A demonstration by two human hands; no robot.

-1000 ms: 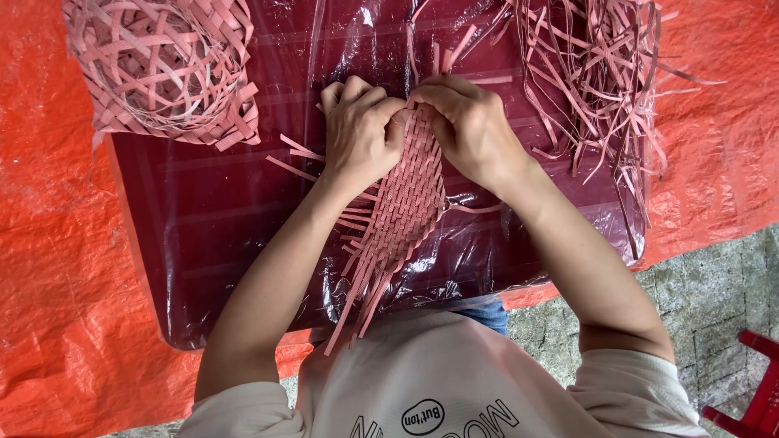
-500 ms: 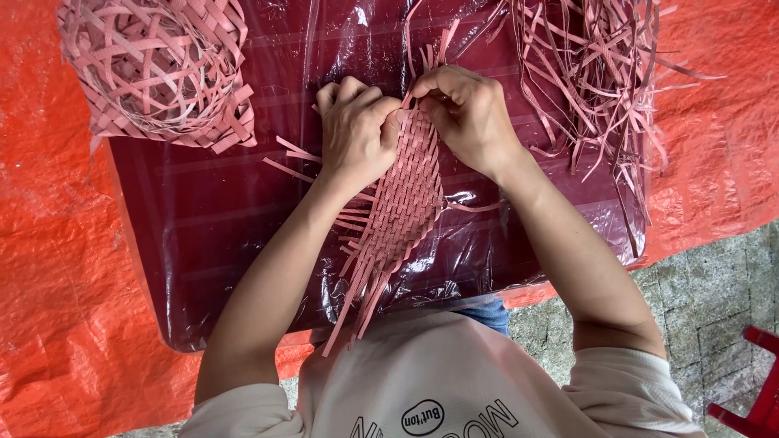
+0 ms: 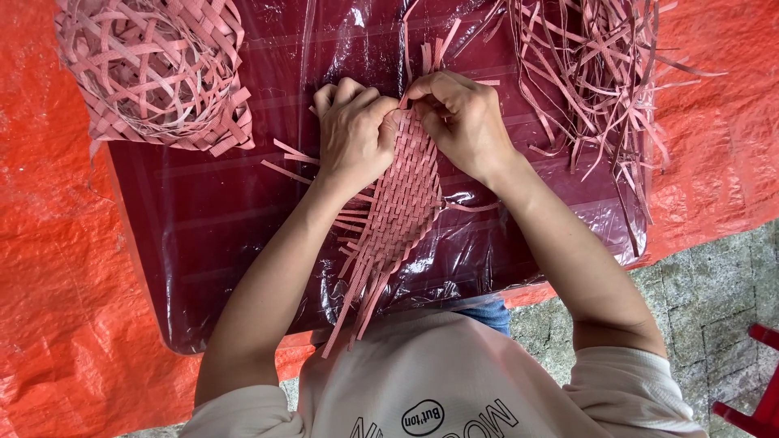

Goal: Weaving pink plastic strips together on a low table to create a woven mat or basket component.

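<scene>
A flat woven mat of pink strips (image 3: 402, 207) lies on a dark red board wrapped in clear plastic (image 3: 211, 235). Loose strip ends stick out at its near and far ends. My left hand (image 3: 354, 134) presses down on the mat's far left part, fingers curled over it. My right hand (image 3: 460, 120) pinches a pink strip at the mat's far edge, right beside the left hand's fingers. Both forearms reach over the board from the near side.
An open-weave pink basket (image 3: 154, 69) sits at the board's far left corner. A loose heap of pink strips (image 3: 588, 77) lies at the far right. An orange tarp (image 3: 57, 268) covers the ground; stone paving (image 3: 722, 292) and a red stool edge (image 3: 759, 389) show at right.
My right hand has shifted slightly left along the mat's far edge and its fingers have closed on a strip. The left hand stays pressed on the weave.
</scene>
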